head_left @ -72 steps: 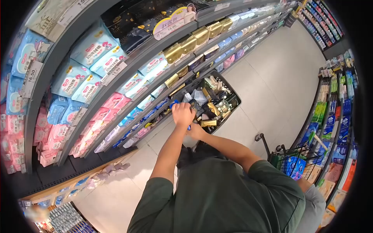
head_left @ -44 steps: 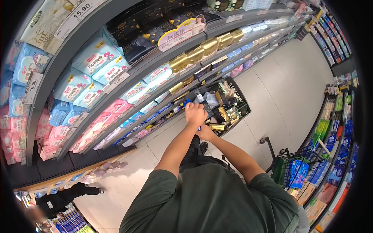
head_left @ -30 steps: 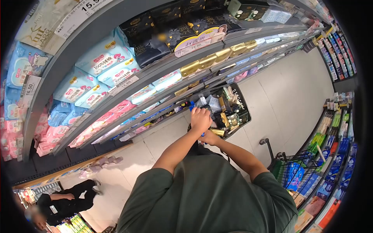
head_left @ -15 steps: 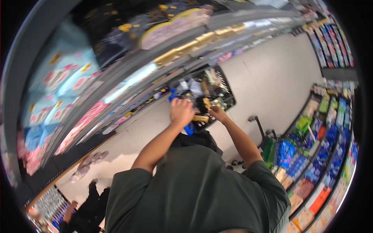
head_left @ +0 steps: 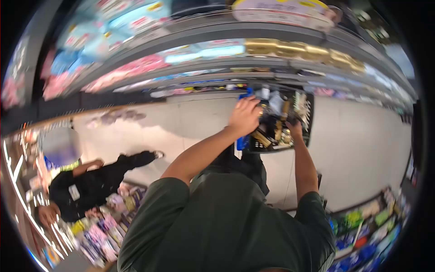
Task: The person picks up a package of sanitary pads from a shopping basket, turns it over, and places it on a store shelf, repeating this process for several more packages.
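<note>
A black basket (head_left: 310,119) with a blue left edge (head_left: 243,142) holds gold, dark and pale packaged items. My left hand (head_left: 245,114) lies over that blue edge, its fingers bent around it near the basket's contents. At the right part of the basket, my right hand (head_left: 294,128) reaches down among the items. Its fingers are dark and blurred, so whether they hold anything is unclear. A gold item (head_left: 261,138) lies in the front left of the basket, between my hands.
Shelves (head_left: 181,43) with blue, pink and gold packs run along the top. A person in black (head_left: 86,190) is at the lower left beside a display of colourful packs (head_left: 102,231). More stocked shelves (head_left: 362,222) stand at the lower right. Pale floor (head_left: 358,140) lies right of the basket.
The view has turned, and the basket and both my hands appear farther right. More of the person at the lower left shows. The gold item at my right fingertips is no longer distinct there.
</note>
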`<state>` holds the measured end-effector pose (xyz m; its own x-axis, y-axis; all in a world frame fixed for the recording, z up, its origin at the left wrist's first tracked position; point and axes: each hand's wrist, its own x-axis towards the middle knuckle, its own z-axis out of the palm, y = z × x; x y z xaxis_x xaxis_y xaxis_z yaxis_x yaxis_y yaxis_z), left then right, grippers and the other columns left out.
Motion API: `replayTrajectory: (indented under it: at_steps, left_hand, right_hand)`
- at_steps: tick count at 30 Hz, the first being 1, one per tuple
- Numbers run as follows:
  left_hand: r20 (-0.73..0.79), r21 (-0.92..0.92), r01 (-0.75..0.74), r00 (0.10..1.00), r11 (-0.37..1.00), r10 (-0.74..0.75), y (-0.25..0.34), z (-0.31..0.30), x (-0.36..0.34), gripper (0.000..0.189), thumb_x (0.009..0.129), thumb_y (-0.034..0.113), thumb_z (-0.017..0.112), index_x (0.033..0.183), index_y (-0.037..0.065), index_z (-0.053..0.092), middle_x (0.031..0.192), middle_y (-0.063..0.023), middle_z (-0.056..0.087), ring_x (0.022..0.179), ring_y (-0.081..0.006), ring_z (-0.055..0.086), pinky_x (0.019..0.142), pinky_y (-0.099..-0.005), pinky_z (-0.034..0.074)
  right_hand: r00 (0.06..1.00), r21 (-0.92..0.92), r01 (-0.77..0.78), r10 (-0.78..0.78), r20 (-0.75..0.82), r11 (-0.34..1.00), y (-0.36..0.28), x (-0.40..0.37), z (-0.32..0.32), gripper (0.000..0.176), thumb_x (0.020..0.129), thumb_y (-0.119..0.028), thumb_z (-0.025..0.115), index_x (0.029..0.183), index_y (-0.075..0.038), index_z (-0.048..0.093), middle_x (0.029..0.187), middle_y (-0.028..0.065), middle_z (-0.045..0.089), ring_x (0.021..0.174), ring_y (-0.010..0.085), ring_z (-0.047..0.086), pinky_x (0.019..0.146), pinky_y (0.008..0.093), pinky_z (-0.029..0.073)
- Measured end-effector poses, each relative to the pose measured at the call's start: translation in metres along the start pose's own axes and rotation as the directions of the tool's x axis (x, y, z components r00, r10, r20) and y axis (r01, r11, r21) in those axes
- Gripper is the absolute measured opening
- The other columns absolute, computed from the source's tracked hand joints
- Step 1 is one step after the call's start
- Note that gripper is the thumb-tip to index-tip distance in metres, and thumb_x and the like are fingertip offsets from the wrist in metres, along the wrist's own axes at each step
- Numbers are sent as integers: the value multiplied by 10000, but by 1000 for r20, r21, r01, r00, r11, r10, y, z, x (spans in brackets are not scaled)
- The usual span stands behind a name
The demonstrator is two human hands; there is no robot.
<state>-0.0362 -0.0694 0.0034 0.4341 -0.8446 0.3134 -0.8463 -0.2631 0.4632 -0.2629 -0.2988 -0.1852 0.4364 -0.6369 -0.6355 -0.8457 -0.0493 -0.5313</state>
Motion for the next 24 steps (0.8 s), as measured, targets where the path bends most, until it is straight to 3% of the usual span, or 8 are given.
replayTrajectory:
  at_steps: [7, 9, 11, 13, 19, 22, 23, 24]
  left_hand:
    - [-102, 63, 175, 981, 983, -168, 10, 2, 3, 458, 615, 63, 670, 1066, 60, 587, 1235, -142, 495, 1239, -356, 429, 1022, -491, 356]
    - [-112, 44, 192, 976, 980, -186, 16, 5, 3, 467, 608, 70, 663, 1069, 58, 589, 1225, -151, 503, 1237, -353, 431, 1018, -488, 359]
    - [-84, 63, 205, 976, 977, -200, 14, 6, -1, 481, 611, 82, 652, 1087, 55, 586, 1228, -158, 508, 1233, -351, 434, 1011, -493, 359]
    - [-95, 78, 212, 974, 974, -205, 15, 11, -2, 489, 621, 94, 649, 1103, 54, 580, 1242, -159, 507, 1231, -350, 435, 1011, -496, 353]
    - [-111, 117, 173, 981, 978, -160, 14, 11, -4, 434, 639, 98, 652, 1068, 66, 597, 1223, -144, 521, 1241, -332, 432, 1034, -487, 341]
    - [-41, 93, 200, 980, 975, -197, 15, 11, 4, 383, 670, 146, 669, 1041, 59, 620, 1213, -144, 535, 1241, -339, 439, 1098, -531, 278]
    - [-34, 75, 204, 979, 976, -202, 19, 7, 8, 362, 669, 130, 662, 1024, 65, 628, 1172, -142, 554, 1218, -337, 464, 1062, -539, 314]
    - [-100, 104, 160, 984, 982, -150, 10, 22, 5, 362, 661, 121, 656, 1019, 72, 630, 1144, -133, 569, 1200, -331, 476, 1029, -539, 338]
  right_hand:
    - [988, -443, -147, 107, -114, 884, 28, 84, 35, 967, 658, -706, 664, 1347, -59, 459, 1295, 195, 538, 1205, 365, 514, 1015, 452, 387]
    - [992, -447, -111, 123, -3, 887, 23, 84, 28, 999, 658, -725, 643, 1389, -86, 407, 1357, 195, 482, 1264, 360, 456, 1023, 473, 369]
    - [996, -514, -70, 28, -88, 855, 23, 76, 45, 1016, 671, -705, 645, 1445, -126, 331, 1431, 206, 393, 1344, 361, 354, 1049, 488, 344]
    - [964, -580, 84, -214, -159, 810, 24, 58, 51, 985, 694, -655, 665, 1454, -135, 316, 1427, 255, 363, 1314, 400, 382, 1070, 486, 334]
    - [986, -426, 39, -105, -133, 904, -5, 47, 51, 933, 717, -522, 707, 1468, -174, 277, 1402, 265, 346, 1200, 432, 485, 955, 512, 449]
    - [982, -279, -157, 119, -148, 947, -11, 28, 42, 990, 649, -453, 771, 1449, -199, 246, 1248, 252, 428, 1124, 432, 523, 930, 520, 462]
    - [980, -227, -189, 167, -111, 955, -42, -4, 21, 938, 634, -461, 777, 1392, -123, 338, 1328, 272, 424, 1198, 441, 480, 982, 517, 431]
    - [986, -249, -81, 42, -158, 965, -14, 5, 33, 895, 628, -448, 790, 1348, -91, 395, 1312, 243, 464, 1187, 412, 500, 982, 492, 435]
